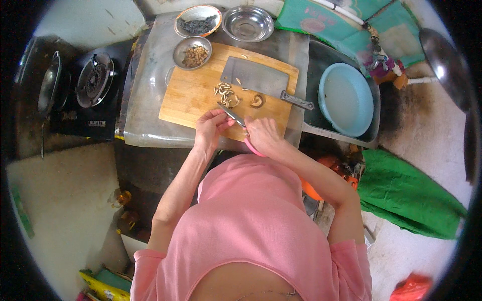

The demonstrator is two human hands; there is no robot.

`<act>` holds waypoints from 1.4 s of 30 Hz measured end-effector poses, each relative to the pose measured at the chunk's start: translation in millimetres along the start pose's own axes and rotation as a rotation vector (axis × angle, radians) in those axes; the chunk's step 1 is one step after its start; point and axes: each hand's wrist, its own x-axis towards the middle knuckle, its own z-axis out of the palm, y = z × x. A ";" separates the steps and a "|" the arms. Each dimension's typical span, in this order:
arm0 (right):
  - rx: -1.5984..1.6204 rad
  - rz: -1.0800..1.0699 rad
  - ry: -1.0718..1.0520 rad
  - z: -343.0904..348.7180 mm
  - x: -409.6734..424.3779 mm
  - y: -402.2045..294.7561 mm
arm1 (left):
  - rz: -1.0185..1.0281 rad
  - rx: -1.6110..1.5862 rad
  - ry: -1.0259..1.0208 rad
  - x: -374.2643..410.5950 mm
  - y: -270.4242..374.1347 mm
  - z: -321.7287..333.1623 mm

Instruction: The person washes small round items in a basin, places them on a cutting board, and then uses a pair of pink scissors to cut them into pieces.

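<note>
My right hand (263,133) grips a pair of scissors (234,115) with a pink handle, low over the front of a wooden cutting board (184,101). Its blades point up and left, past the fingertips of my left hand (211,122). Thumb and fingers of that left hand are bent together beside the blades; whether a small piece is between them is too hard to see. Just beyond the scissor tip lies a loose pile of sliced mushroom strips (226,92). To its right is a curled mushroom piece (257,101). A cleaver (256,75) lies flat across the board's right half.
A steel bowl of brown diced pieces (196,56) stands at the board's far left corner. Behind are a bowl of dark shreds (199,25) and a steel basin (247,23). A blue basin (346,99) sits in the sink at right. A gas stove (96,81) is at left.
</note>
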 end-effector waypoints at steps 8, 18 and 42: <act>0.111 0.092 -0.023 -19.6 -1.2 -6.0 | 0.027 -0.102 0.036 -2.6 0.5 0.6; -0.124 0.037 0.046 -10.4 7.3 -13.3 | 0.094 -0.097 0.001 -2.1 -10.3 -1.2; 0.006 0.027 -0.031 -6.6 7.1 -3.6 | 0.104 0.000 0.122 -6.9 -9.4 11.0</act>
